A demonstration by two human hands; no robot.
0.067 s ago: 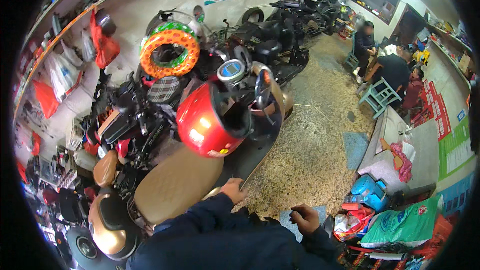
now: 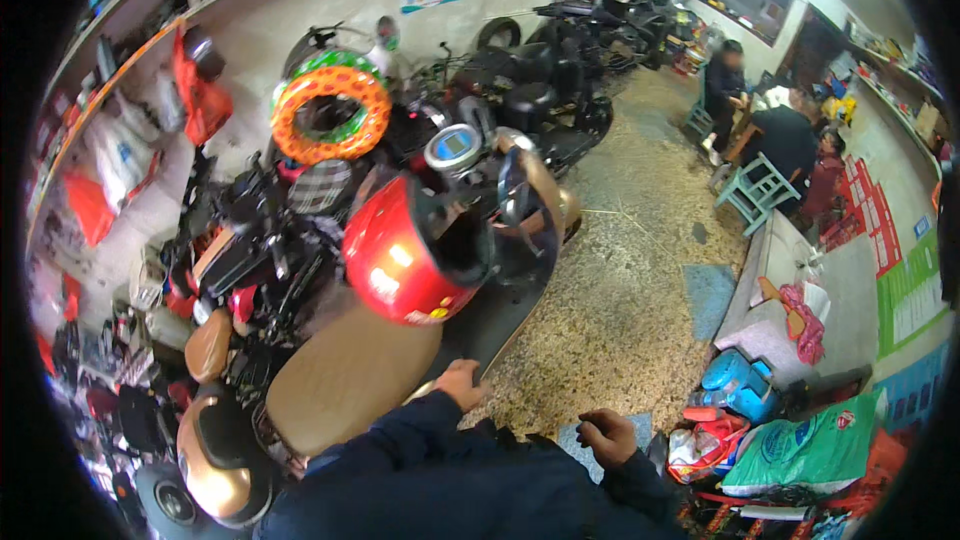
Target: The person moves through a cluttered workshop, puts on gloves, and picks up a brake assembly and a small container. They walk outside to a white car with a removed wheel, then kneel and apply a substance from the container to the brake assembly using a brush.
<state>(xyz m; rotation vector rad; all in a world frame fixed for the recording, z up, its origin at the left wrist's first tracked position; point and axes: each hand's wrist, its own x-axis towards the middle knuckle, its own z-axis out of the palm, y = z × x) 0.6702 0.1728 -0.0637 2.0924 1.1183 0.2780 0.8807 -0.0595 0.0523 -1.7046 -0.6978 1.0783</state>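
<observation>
My left hand [image 2: 460, 384] is beside the tan seat [image 2: 355, 370] of a scooter, at its right edge. Its fingers look curled; whether they grip a part there is hidden. A glossy red helmet [image 2: 405, 255] sits in front of the seat, below the scooter's round dial [image 2: 454, 147], its dark opening turned to the right. My right hand [image 2: 612, 438] hangs over the floor on the right, apart from the scooter. Its fingers are bent in toward the thumb, with something dark at the tips that is too small to name.
A gold and black helmet [image 2: 222, 455] lies behind the seat at lower left. More scooters and an orange swim ring [image 2: 331, 111] stand along the wall. To the right are a blue container [image 2: 738, 380], a green sack [image 2: 808, 448] and a grey bench [image 2: 850, 292]. People sit around a green chair [image 2: 757, 192].
The view has turned slightly, so the scooter, red helmet and wall sit a little further left. Both hands keep about the same pose.
</observation>
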